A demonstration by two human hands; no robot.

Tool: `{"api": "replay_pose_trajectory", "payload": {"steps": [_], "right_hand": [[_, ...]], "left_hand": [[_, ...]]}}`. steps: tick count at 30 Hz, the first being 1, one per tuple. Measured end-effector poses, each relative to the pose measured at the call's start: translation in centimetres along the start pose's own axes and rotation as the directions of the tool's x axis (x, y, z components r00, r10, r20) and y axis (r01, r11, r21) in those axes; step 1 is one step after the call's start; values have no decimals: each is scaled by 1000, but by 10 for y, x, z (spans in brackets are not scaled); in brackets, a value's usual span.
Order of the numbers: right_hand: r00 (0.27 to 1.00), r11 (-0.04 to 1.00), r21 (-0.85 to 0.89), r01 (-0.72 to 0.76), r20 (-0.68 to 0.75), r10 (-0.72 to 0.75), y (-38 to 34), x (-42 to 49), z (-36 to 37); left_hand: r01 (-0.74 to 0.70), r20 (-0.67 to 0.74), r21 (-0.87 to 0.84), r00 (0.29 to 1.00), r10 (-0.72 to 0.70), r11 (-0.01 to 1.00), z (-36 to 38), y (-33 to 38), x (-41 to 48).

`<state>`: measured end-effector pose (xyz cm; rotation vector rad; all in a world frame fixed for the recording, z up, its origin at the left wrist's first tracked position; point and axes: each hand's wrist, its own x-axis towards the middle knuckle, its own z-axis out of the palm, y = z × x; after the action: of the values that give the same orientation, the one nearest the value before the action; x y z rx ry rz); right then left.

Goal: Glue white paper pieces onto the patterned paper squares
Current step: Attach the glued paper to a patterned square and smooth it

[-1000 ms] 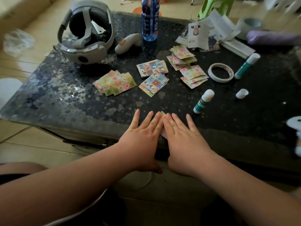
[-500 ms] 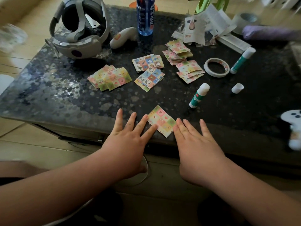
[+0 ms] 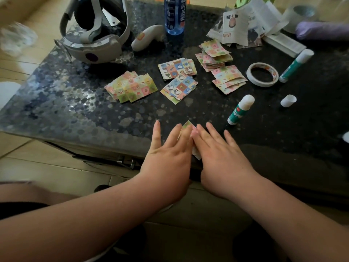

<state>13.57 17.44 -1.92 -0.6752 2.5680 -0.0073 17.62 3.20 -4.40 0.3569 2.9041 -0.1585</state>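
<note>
With fingers (image 3: 157, 135) straight and flat, pressing a patterned paper square (image 3: 188, 125) onto the table (image 3: 75, 114) near edge, left hand (image 3: 168, 161) beside right hand (image 3: 224, 163).

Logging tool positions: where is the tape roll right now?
In the head view, the tape roll lies flat on the right side of the table, between the rightmost pile of patterned squares and the farther glue stick.
</note>
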Motion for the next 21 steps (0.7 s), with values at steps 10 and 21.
{"api": "replay_pose_trajectory", "payload": {"steps": [10,21], "right_hand": [[998,998,-56,-24,51,27,-6,6,1],[999,998,-55,-15,34,17,-6,2,2]], "left_hand": [[-68,21,-83,997,70,994,-10,-11,-1],[-153,157,-61,975,161,986,-9,-12,-26]]}}
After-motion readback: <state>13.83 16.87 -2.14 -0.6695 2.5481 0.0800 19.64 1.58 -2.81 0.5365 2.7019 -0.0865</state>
